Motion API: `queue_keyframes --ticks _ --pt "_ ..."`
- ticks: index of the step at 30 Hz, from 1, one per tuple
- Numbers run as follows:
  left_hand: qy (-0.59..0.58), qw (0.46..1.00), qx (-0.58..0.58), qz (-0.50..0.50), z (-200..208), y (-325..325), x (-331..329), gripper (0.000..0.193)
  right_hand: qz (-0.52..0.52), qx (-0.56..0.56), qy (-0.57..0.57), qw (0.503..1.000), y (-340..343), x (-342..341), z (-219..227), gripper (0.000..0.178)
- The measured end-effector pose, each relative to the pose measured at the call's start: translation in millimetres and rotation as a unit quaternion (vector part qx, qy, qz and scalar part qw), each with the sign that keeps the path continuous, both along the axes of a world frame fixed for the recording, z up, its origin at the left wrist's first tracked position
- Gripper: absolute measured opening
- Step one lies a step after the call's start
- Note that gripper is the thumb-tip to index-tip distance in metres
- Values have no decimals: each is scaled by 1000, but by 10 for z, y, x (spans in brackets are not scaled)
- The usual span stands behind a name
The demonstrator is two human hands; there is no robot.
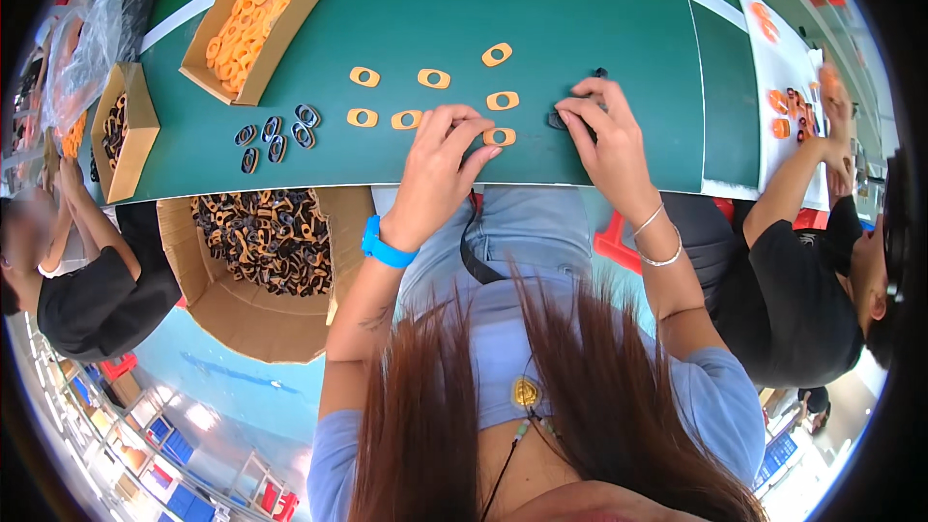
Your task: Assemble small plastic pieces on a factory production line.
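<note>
On the green tabletop [580,0], my left hand [440,159] has thumb and forefinger closed on the left end of a flat orange piece with an oval hole [500,137]. To the right, my right hand [611,140] pinches a small black piece [556,120], partly hidden by the fingertips. A second small black part [600,72] shows just beyond its knuckles. Several like orange pieces [434,78] lie spread out flat ahead of my hands. Farther left sits a loose group of black oval rings [276,149].
A cardboard box [280,63] of orange rings stands at the far left, beside a smaller box [138,130] of dark parts. Below the table edge is a large carton [253,324] of black-and-orange pieces. Co-workers sit at left and right; a white board [764,58] holds orange parts.
</note>
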State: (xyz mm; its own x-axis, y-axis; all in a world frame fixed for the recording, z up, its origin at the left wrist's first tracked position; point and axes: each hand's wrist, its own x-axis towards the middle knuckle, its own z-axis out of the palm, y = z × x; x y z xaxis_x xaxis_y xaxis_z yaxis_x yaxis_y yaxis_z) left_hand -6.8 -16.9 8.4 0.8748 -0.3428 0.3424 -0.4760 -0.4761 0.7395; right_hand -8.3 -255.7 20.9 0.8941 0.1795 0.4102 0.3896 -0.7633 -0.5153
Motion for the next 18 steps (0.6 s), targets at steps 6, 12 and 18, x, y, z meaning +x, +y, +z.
queue_keyframes --ticks 6,12,18 --pt "70 997 -28 35 8 32 -92 28 20 46 139 989 -33 -54 174 21" --pt "14 999 -27 43 -55 60 -143 24 88 78 156 981 185 -39 296 25" --pt "21 998 -33 43 -74 40 -156 24 104 48 159 981 387 -5 192 25"
